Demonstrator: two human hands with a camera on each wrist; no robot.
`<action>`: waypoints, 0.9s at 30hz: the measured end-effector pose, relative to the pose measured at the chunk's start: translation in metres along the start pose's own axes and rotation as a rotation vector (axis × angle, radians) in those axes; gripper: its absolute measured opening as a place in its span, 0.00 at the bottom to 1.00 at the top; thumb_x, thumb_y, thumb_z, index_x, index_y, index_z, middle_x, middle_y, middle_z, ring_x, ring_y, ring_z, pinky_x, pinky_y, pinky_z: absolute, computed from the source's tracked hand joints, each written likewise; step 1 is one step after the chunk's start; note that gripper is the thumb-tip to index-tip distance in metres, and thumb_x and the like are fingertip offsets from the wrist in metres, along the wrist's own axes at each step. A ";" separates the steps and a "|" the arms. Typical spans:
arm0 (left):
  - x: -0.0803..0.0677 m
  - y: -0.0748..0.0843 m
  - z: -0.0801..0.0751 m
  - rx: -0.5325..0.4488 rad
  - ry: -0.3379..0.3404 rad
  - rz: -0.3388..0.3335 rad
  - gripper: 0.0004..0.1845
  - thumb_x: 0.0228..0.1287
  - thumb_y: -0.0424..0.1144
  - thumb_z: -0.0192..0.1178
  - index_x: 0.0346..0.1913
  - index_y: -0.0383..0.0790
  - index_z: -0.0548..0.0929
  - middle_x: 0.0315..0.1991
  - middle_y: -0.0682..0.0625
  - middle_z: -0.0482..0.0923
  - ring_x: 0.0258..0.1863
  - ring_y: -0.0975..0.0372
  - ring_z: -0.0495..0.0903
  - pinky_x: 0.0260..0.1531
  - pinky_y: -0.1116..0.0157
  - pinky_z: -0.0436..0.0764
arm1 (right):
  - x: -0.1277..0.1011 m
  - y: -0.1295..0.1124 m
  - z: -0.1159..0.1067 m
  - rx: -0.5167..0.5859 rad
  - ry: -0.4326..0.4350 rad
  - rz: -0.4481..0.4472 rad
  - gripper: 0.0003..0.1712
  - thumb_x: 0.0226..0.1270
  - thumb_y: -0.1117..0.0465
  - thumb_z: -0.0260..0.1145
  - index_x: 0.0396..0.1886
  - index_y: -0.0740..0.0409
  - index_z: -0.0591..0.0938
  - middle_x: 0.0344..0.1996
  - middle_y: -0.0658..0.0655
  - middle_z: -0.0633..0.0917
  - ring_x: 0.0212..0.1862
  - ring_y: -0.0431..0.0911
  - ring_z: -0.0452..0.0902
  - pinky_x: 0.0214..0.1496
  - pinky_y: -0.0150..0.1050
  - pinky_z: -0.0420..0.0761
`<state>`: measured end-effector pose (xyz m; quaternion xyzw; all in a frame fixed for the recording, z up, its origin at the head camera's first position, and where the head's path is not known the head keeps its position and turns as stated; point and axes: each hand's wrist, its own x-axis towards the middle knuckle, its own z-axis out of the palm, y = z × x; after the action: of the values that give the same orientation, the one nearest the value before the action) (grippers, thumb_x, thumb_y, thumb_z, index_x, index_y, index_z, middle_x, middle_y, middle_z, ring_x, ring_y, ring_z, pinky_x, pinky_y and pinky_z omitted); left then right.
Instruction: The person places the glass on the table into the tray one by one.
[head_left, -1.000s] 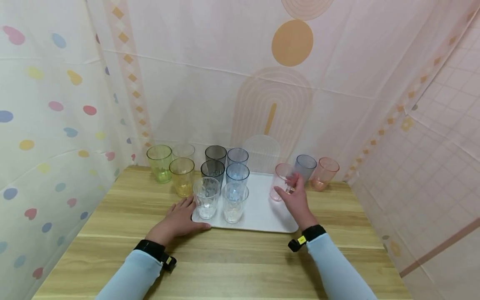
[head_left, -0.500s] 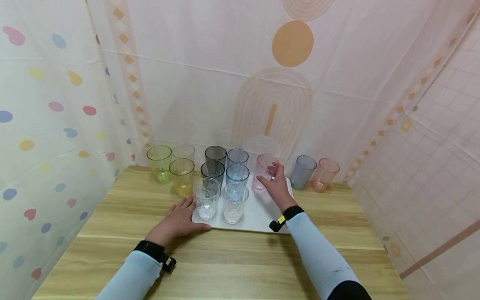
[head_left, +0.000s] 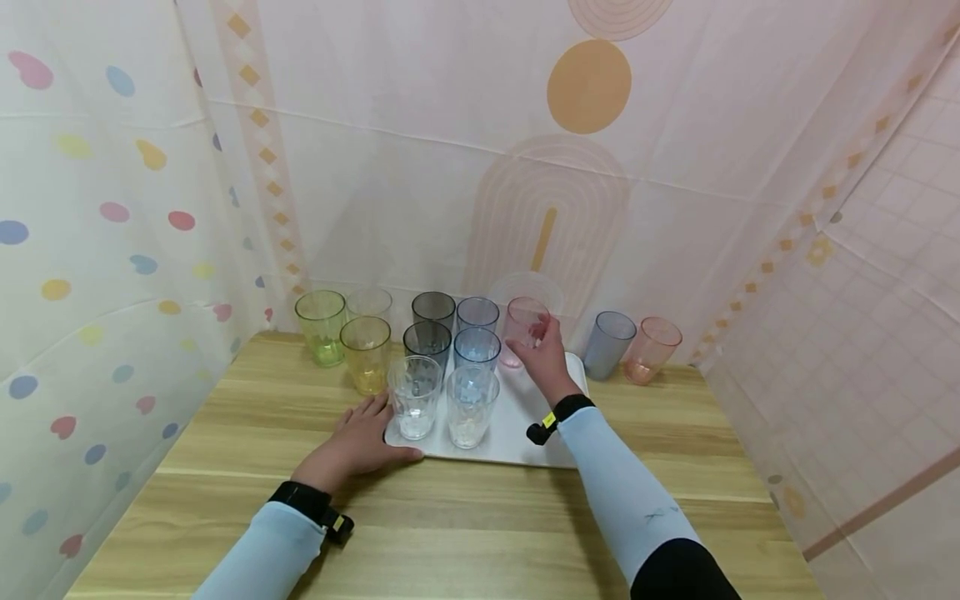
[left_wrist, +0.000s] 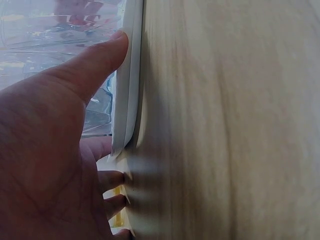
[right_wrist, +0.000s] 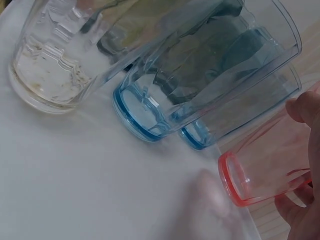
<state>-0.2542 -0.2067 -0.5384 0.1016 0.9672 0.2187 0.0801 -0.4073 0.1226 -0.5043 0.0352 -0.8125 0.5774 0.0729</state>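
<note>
Two blue cups point(right_wrist: 200, 75) flank pink cup point(right_wrist: 270, 165).

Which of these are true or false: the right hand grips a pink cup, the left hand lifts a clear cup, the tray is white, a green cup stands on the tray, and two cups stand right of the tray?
1. The right hand grips a pink cup. True.
2. The left hand lifts a clear cup. False: it rests on the table, touching the tray's corner.
3. The tray is white. True.
4. A green cup stands on the tray. False: it stands on the table, left of it.
5. Two cups stand right of the tray. True: a grey-blue cup and an orange-pink cup.
</note>
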 end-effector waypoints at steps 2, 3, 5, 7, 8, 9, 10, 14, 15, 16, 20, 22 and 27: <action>0.000 -0.001 0.000 -0.003 -0.001 -0.001 0.64 0.64 0.74 0.72 0.83 0.24 0.64 0.88 0.28 0.49 0.85 0.29 0.48 0.80 0.26 0.47 | 0.002 0.001 0.002 0.002 0.007 -0.002 0.49 0.73 0.53 0.80 0.82 0.53 0.61 0.69 0.62 0.74 0.70 0.58 0.71 0.76 0.56 0.79; 0.000 -0.001 0.000 -0.004 -0.002 -0.002 0.64 0.63 0.74 0.72 0.83 0.24 0.64 0.88 0.28 0.49 0.85 0.30 0.48 0.80 0.26 0.47 | 0.002 0.003 0.003 0.005 0.008 0.002 0.49 0.73 0.53 0.80 0.82 0.53 0.61 0.68 0.62 0.74 0.70 0.58 0.71 0.75 0.55 0.79; 0.000 -0.001 0.001 -0.005 -0.003 -0.003 0.65 0.63 0.74 0.72 0.83 0.24 0.64 0.88 0.28 0.49 0.85 0.29 0.48 0.80 0.26 0.47 | 0.003 0.005 0.004 0.007 0.006 0.010 0.49 0.73 0.54 0.80 0.83 0.53 0.61 0.68 0.62 0.74 0.71 0.58 0.71 0.75 0.55 0.80; 0.000 -0.001 0.001 -0.009 -0.006 -0.007 0.65 0.63 0.75 0.72 0.84 0.25 0.64 0.88 0.28 0.48 0.86 0.30 0.48 0.80 0.26 0.46 | 0.003 0.009 0.006 0.007 0.003 0.018 0.49 0.73 0.54 0.80 0.83 0.53 0.60 0.68 0.61 0.74 0.71 0.58 0.71 0.75 0.54 0.80; 0.001 -0.001 0.001 -0.009 -0.008 -0.009 0.65 0.63 0.75 0.71 0.84 0.25 0.64 0.88 0.29 0.48 0.86 0.30 0.48 0.81 0.26 0.46 | 0.003 0.010 0.007 0.006 0.002 0.021 0.50 0.73 0.54 0.80 0.83 0.53 0.60 0.68 0.61 0.73 0.70 0.57 0.71 0.75 0.54 0.81; 0.001 -0.002 0.001 -0.010 -0.010 -0.011 0.65 0.63 0.75 0.71 0.84 0.26 0.63 0.88 0.29 0.48 0.86 0.31 0.47 0.81 0.27 0.46 | 0.003 0.010 0.008 0.008 0.000 0.021 0.50 0.73 0.55 0.80 0.83 0.53 0.60 0.68 0.61 0.73 0.70 0.57 0.71 0.75 0.54 0.80; 0.001 -0.002 0.001 -0.010 -0.011 -0.014 0.65 0.63 0.75 0.71 0.84 0.26 0.63 0.88 0.30 0.48 0.86 0.31 0.47 0.81 0.27 0.46 | 0.003 0.011 0.009 0.008 0.001 0.019 0.50 0.73 0.55 0.80 0.84 0.54 0.60 0.68 0.62 0.73 0.70 0.57 0.71 0.75 0.54 0.80; 0.001 -0.002 0.000 -0.003 -0.013 -0.014 0.65 0.64 0.75 0.71 0.84 0.26 0.63 0.88 0.30 0.48 0.86 0.31 0.47 0.81 0.27 0.46 | 0.003 0.012 0.011 0.010 0.001 0.011 0.50 0.73 0.56 0.80 0.83 0.55 0.60 0.68 0.62 0.74 0.69 0.57 0.71 0.75 0.54 0.79; 0.000 -0.001 -0.001 -0.003 -0.011 -0.013 0.65 0.63 0.75 0.71 0.84 0.26 0.63 0.88 0.29 0.48 0.86 0.30 0.47 0.81 0.27 0.46 | 0.003 0.012 0.011 0.008 0.001 0.010 0.50 0.73 0.56 0.80 0.83 0.55 0.60 0.68 0.62 0.74 0.69 0.57 0.71 0.75 0.54 0.79; 0.000 -0.001 -0.001 -0.001 -0.012 -0.014 0.65 0.63 0.75 0.71 0.84 0.26 0.63 0.88 0.29 0.48 0.86 0.30 0.47 0.81 0.27 0.46 | 0.003 0.013 0.012 0.006 0.001 0.009 0.50 0.73 0.56 0.80 0.83 0.55 0.61 0.68 0.61 0.74 0.69 0.57 0.71 0.75 0.54 0.79; -0.002 0.001 -0.002 -0.002 -0.012 -0.014 0.65 0.63 0.75 0.71 0.84 0.26 0.63 0.88 0.29 0.48 0.86 0.30 0.47 0.81 0.27 0.46 | 0.003 0.014 0.013 -0.004 -0.003 0.012 0.50 0.73 0.56 0.80 0.84 0.53 0.60 0.68 0.61 0.74 0.69 0.57 0.71 0.75 0.54 0.80; -0.001 0.001 -0.002 -0.001 -0.013 -0.012 0.65 0.63 0.75 0.71 0.84 0.26 0.63 0.88 0.30 0.48 0.86 0.30 0.47 0.81 0.27 0.46 | 0.003 0.015 0.013 -0.003 -0.002 0.006 0.49 0.73 0.57 0.80 0.84 0.53 0.60 0.68 0.61 0.73 0.69 0.57 0.71 0.75 0.54 0.80; 0.000 -0.001 0.000 0.002 -0.010 -0.009 0.66 0.63 0.77 0.70 0.85 0.26 0.63 0.88 0.30 0.48 0.86 0.31 0.47 0.81 0.27 0.46 | 0.004 0.016 0.015 -0.003 -0.002 -0.004 0.49 0.73 0.59 0.79 0.84 0.54 0.60 0.72 0.61 0.72 0.73 0.57 0.69 0.79 0.54 0.76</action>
<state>-0.2542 -0.2075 -0.5389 0.0986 0.9674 0.2171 0.0856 -0.4149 0.1143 -0.5235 0.0371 -0.8134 0.5758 0.0732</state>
